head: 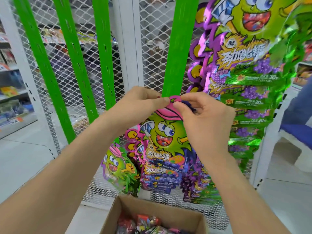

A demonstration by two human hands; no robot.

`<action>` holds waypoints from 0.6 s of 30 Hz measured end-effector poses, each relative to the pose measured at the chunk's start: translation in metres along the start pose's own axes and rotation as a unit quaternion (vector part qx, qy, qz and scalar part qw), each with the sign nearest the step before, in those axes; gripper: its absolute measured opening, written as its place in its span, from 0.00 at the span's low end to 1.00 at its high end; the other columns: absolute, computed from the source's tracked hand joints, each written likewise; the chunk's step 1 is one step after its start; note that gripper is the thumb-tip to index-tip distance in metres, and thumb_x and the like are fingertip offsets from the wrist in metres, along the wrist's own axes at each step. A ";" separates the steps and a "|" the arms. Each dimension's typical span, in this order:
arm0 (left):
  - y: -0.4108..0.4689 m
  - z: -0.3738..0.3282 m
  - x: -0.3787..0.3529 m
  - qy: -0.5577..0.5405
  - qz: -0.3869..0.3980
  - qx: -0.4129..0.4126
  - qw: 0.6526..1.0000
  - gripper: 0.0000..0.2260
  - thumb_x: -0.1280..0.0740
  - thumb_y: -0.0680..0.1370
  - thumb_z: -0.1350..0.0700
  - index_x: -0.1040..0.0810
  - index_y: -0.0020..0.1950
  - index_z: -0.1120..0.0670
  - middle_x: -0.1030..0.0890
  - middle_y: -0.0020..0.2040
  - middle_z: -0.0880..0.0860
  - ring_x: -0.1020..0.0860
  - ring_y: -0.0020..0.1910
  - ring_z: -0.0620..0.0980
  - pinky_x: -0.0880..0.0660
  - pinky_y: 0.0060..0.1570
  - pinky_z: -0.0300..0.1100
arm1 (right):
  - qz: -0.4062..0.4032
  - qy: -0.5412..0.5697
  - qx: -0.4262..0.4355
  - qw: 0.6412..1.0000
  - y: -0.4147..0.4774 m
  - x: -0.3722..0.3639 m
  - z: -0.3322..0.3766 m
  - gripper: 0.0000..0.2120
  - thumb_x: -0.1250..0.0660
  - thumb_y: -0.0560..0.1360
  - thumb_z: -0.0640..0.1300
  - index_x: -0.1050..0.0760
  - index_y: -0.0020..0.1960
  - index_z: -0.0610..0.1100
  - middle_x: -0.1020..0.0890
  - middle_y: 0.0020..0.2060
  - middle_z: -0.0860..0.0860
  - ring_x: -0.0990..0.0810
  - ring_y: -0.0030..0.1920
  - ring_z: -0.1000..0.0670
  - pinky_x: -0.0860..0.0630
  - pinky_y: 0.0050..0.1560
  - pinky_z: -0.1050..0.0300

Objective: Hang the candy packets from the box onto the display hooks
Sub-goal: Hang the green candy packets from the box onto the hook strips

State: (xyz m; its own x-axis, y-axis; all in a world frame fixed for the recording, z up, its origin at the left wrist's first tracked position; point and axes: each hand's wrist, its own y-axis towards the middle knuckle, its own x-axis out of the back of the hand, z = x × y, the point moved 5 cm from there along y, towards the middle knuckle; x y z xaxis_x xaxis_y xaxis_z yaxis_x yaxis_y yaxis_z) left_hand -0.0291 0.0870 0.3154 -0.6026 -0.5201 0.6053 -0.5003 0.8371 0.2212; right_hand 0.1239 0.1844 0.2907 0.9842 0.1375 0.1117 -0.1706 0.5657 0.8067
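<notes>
A pink-edged candy packet strip (pixel 162 142) with a green cartoon face hangs down in front of a green slotted upright (pixel 179 48). My left hand (pixel 140 103) and my right hand (pixel 202 112) both pinch its pink top tab, held against the upright's lower end. A hook is not visible behind my fingers. A brown cardboard box (pixel 148 211) with more packets stands at the bottom. Hung strips of green-and-purple packets (pixel 249 81) fill the right side.
White wire mesh (pixel 152 39) backs the display, with three more green slotted uprights (pixel 72 56) to the left. More packets (pixel 118 168) hang low on the mesh. Store shelves (pixel 11 92) stand at far left. A person's blue sleeve (pixel 300 105) shows at the right edge.
</notes>
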 end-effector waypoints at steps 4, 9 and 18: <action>-0.001 0.001 0.000 -0.012 0.009 0.002 1.000 0.14 0.31 0.83 0.40 0.12 0.49 0.47 0.16 0.55 0.64 0.18 0.58 0.61 0.29 0.64 0.47 | 0.002 -0.001 0.004 1.000 -0.001 -0.001 0.002 0.05 0.20 0.74 0.44 0.12 0.49 0.48 0.14 0.38 0.61 0.14 0.41 0.61 0.16 0.48 0.52; 0.000 0.003 -0.002 0.002 0.000 0.006 1.000 0.15 0.32 0.85 0.46 0.16 0.45 0.54 0.24 0.39 0.56 0.27 0.39 0.52 0.32 0.46 0.47 | 0.030 -0.098 0.055 0.993 -0.001 -0.006 0.005 0.06 0.23 0.76 0.48 0.12 0.52 0.49 0.12 0.42 0.52 0.16 0.40 0.49 0.19 0.44 0.46; 0.003 0.013 -0.012 0.014 -0.007 -0.069 0.997 0.06 0.31 0.85 0.55 0.15 0.50 0.50 0.12 0.44 0.51 0.15 0.45 0.51 0.20 0.53 0.46 | 0.127 -0.203 0.085 0.967 -0.013 -0.013 -0.005 0.09 0.25 0.79 0.48 0.16 0.57 0.47 0.12 0.45 0.47 0.15 0.45 0.39 0.19 0.45 0.43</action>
State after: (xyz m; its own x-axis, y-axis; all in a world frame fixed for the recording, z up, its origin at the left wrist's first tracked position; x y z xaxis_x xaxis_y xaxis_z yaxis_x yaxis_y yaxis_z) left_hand -0.0313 0.0931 0.2989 -0.5783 -0.5286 0.6214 -0.4166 0.8462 0.3321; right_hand 0.1133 0.1792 0.2761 0.8551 -0.0950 0.5097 -0.4335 0.4081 0.8034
